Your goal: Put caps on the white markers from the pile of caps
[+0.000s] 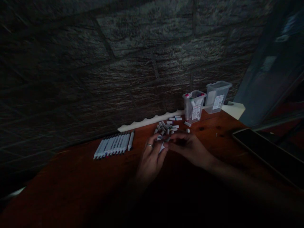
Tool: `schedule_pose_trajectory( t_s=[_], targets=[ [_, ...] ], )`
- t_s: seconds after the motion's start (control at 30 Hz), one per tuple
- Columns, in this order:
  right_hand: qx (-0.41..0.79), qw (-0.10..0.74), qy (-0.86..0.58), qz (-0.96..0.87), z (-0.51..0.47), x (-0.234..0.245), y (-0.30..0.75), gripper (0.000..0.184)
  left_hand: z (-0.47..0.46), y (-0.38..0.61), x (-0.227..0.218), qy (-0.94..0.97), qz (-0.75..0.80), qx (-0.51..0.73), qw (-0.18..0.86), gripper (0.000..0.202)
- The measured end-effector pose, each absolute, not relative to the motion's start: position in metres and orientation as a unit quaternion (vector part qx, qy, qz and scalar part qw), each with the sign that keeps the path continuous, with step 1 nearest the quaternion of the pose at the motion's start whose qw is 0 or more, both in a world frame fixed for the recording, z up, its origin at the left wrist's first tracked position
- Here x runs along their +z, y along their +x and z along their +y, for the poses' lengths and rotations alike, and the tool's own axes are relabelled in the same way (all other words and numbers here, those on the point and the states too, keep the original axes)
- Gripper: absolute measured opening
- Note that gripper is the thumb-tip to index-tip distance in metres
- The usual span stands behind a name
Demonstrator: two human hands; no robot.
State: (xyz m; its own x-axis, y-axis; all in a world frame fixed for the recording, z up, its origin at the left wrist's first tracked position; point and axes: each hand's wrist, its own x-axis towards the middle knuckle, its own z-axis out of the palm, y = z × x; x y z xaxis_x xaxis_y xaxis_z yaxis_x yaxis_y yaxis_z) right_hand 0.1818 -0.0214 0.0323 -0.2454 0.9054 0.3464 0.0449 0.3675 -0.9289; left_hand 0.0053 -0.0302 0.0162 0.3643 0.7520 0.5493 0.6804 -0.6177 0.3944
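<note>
My left hand (pixel 152 156), with a ring on one finger, is closed around a white marker (pixel 161 147). My right hand (pixel 190 147) meets it from the right, thumb and fingers pinching a small greyish marker cap (pixel 167 139) at the marker's upper end. Fingers partly cover both pieces. Just beyond the hands lies a loose heap of marker caps (pixel 163 125), pale and grey. To the left, several white markers (pixel 113 144) lie side by side in a slanting row.
A clear plastic box (pixel 187 107) with markers in it stands at the back, beside another clear box (pixel 211 103). A dark phone (pixel 266 155) lies on the right of the wooden table (pixel 71 180). A white wavy-edged strip (pixel 147 121) runs along the stone wall (pixel 133 69).
</note>
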Motion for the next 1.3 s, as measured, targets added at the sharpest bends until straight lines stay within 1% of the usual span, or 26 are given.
schedule_pose_trajectory(
  t_s=[0.1,0.2,0.3,0.37,0.43,0.47,0.5,0.57,0.6,0.67,0.73,0.77,0.87,0.93,1.07,1.3],
  targets=[
    [0.452,0.471,-0.354,-0.670,-0.020,0.035,0.184,0.022,-0.031,0.004,0.017,0.825,0.430,0.364,0.043,0.028],
    [0.429,0.467,-0.368,-0.681,-0.018,0.042,0.191,0.023,-0.030,0.002,0.018,0.816,0.439,0.373,0.049,0.029],
    [0.354,0.481,-0.411,-0.689,-0.015,0.049,0.203,0.023,-0.026,-0.002,0.017,0.797,0.441,0.408,0.063,0.028],
    [0.278,0.470,-0.440,-0.713,-0.013,0.051,0.211,0.021,-0.022,-0.003,0.012,0.780,0.437,0.440,0.086,0.025],
    [0.219,0.454,-0.454,-0.735,-0.012,0.052,0.216,0.019,-0.019,-0.003,0.007,0.751,0.443,0.470,0.136,0.023],
    [0.208,0.452,-0.457,-0.737,-0.012,0.051,0.216,0.019,-0.018,-0.002,0.004,0.729,0.449,0.488,0.169,0.026],
    [0.213,0.457,-0.458,-0.732,-0.013,0.050,0.216,0.019,-0.017,-0.001,0.001,0.703,0.457,0.505,0.204,0.033],
    [0.267,0.487,-0.453,-0.697,-0.013,0.047,0.211,0.022,-0.017,0.002,-0.002,0.661,0.475,0.521,0.255,0.049],
    [0.307,0.509,-0.445,-0.670,-0.013,0.045,0.208,0.025,-0.018,0.003,-0.003,0.652,0.484,0.521,0.264,0.050],
    [0.379,0.549,-0.422,-0.614,-0.012,0.043,0.204,0.029,-0.018,0.005,-0.005,0.653,0.498,0.507,0.260,0.038],
    [0.415,0.566,-0.419,-0.576,-0.011,0.042,0.202,0.024,-0.019,0.006,-0.006,0.655,0.504,0.503,0.252,0.024],
    [0.419,0.567,-0.428,-0.566,-0.011,0.043,0.202,0.021,-0.019,0.007,-0.006,0.653,0.503,0.507,0.253,0.021],
    [0.434,0.562,-0.454,-0.538,-0.012,0.047,0.204,0.022,-0.019,0.008,-0.007,0.644,0.504,0.515,0.255,0.018],
    [0.472,0.553,-0.451,-0.518,-0.015,0.050,0.205,0.026,-0.019,0.009,-0.007,0.642,0.506,0.515,0.257,0.018],
    [0.557,0.499,-0.425,-0.510,-0.019,0.053,0.204,0.028,-0.019,0.011,-0.007,0.642,0.503,0.508,0.277,0.021],
    [0.603,0.447,-0.391,-0.533,-0.021,0.046,0.204,0.030,-0.021,0.012,-0.005,0.647,0.504,0.487,0.300,0.021]
  ],
)
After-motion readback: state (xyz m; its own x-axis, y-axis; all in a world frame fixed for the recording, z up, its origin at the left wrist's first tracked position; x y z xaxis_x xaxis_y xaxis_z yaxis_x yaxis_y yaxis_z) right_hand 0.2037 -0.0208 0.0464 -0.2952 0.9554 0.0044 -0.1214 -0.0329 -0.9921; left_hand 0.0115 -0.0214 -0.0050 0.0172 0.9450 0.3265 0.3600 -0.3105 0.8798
